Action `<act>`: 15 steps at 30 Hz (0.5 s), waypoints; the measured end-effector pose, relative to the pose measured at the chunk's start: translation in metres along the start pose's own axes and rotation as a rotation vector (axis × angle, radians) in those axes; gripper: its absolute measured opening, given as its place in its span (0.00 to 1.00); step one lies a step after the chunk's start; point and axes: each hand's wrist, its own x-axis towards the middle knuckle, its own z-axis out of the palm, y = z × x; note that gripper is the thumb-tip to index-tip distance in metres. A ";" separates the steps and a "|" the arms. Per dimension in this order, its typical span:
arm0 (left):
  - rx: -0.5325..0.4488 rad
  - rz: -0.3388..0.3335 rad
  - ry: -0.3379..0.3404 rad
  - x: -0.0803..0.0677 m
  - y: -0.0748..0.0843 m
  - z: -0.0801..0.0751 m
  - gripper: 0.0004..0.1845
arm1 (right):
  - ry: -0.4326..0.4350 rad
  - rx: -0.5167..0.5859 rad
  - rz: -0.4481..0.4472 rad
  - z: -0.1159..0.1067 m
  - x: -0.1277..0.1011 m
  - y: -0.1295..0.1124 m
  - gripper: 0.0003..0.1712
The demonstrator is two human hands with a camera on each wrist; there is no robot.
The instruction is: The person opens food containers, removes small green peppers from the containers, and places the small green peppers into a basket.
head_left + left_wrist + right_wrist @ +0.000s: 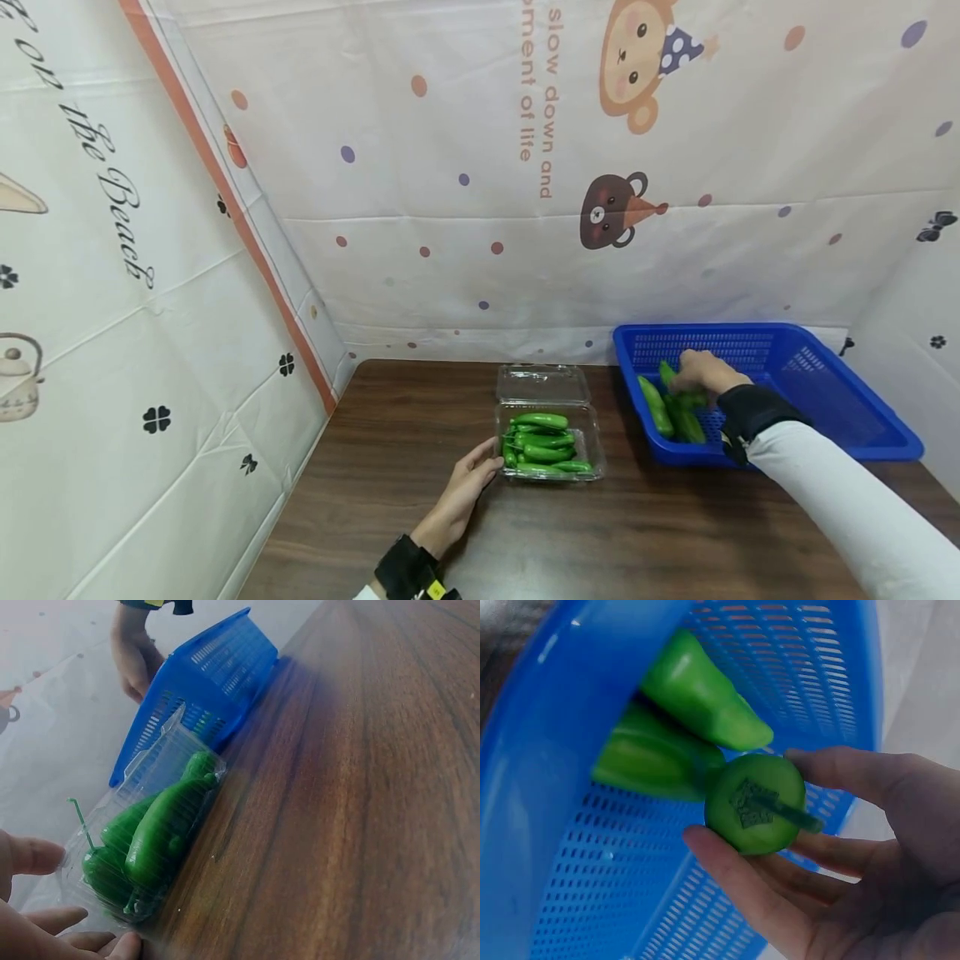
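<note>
My right hand point(703, 372) is inside the blue plastic basket point(847, 417). Between its thumb and fingers it holds a green pepper point(756, 804), the stem end facing the wrist camera. Beside that one, more green peppers point(701, 694) lie against the basket's side. At the left edge of a clear plastic clamshell box point(592, 442), my left hand point(461, 492) touches the side with fairly straight, spread fingers. The box lid point(543, 385) is folded back away from me. Several smaller green peppers point(543, 450) lie in the box, some showing through its wall in the left wrist view.
Both containers stand on a dark brown wooden table point(405, 417), the basket to the right of the box. Behind the table hangs a pale printed cloth point(420, 183), and another cloth point(187, 358) closes off the left side.
</note>
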 end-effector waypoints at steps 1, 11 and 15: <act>0.002 0.000 -0.002 0.000 0.000 0.000 0.35 | -0.012 0.006 0.004 0.002 0.001 0.000 0.28; 0.016 0.000 -0.001 0.003 -0.002 0.001 0.34 | -0.085 0.034 0.022 0.016 0.008 0.001 0.27; 0.018 0.001 0.002 0.002 -0.001 0.000 0.33 | -0.093 -0.003 0.034 0.018 0.010 0.000 0.25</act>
